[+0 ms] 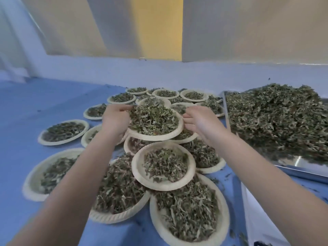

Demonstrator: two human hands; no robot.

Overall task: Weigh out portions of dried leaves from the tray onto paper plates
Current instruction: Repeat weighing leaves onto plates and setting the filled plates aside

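Many plates (165, 167) filled, stacked on tabletop (26, 103). Left hand (115, 121), right hand (198, 121) grip top plate (156, 135). Tray (301, 164) still heaped.

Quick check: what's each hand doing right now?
Left hand: grips the rim of the filled paper plate.
Right hand: fingers curled at that plate's other rim, holding it.
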